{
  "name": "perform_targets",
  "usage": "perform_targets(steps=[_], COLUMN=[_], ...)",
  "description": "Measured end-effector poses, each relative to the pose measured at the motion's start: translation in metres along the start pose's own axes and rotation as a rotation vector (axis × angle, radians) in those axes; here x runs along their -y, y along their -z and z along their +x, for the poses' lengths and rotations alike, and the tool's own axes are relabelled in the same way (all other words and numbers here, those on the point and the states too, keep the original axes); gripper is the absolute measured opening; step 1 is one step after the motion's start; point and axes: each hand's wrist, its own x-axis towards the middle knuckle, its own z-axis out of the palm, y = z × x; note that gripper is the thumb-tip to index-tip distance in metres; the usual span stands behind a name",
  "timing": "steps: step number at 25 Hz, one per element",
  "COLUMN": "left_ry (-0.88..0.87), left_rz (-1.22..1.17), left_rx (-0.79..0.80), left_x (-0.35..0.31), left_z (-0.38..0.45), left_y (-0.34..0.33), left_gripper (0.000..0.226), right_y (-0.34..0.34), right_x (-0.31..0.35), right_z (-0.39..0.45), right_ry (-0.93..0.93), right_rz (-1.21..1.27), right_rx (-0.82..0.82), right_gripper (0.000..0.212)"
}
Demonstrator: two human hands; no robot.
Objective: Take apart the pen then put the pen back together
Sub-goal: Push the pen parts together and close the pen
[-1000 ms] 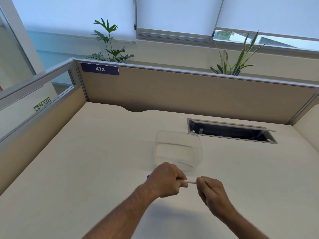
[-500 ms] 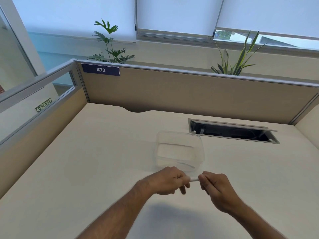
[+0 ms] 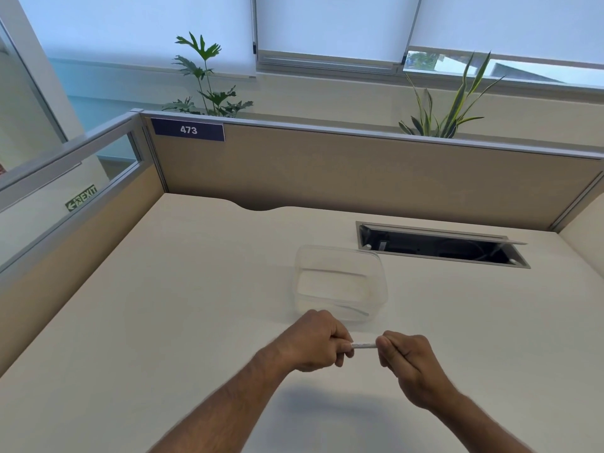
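Head cam shows my left hand [image 3: 313,341] and right hand [image 3: 408,361] each fisted round one end of the white pen [image 3: 363,345], held level above the desk [image 3: 163,322] by the clear tub [image 3: 340,282], so I can probably twist it apart.

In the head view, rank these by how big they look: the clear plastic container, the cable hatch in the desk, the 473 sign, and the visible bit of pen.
1. cable hatch
2. clear plastic container, though it sits nearer the camera
3. 473 sign
4. pen, mostly hidden between left hand and right hand
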Motion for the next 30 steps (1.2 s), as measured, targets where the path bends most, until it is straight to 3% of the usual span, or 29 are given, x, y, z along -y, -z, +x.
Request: perform_targets(steps=[5, 12, 19, 24, 27, 30], left_ry=[-0.080, -0.408, -0.664, -0.768, -0.711, -0.592], left_rz=[0.095, 0.361, 0.571, 0.721, 0.718, 0.602], left_rx=[-0.157, -0.493, -0.666, -0.669, -0.600, -0.473], left_x=[0.005, 0.010, 0.018, 0.017, 0.015, 0.009], left_z=[0.001, 0.000, 0.002, 0.000, 0.001, 0.002], left_y=[-0.008, -0.019, -0.017, -0.016, -0.015, -0.014], left_gripper=[0.011, 0.007, 0.021, 0.017, 0.020, 0.017], right_y=[-0.009, -0.006, 0.006, 0.015, 0.015, 0.008], right_x=[0.004, 0.021, 0.031, 0.033, 0.034, 0.027], right_z=[-0.006, -0.002, 0.009, 0.012, 0.011, 0.004], right_ry=[-0.153, -0.368, -0.858, -1.145, -1.089, -0.639], right_rz=[0.156, 0.400, 0.743, 0.991, 0.973, 0.483], right_rx=[-0.034, -0.009, 0.159, 0.244, 0.226, 0.098], right_gripper=[0.045, 0.053, 0.049, 0.043, 0.043, 0.050])
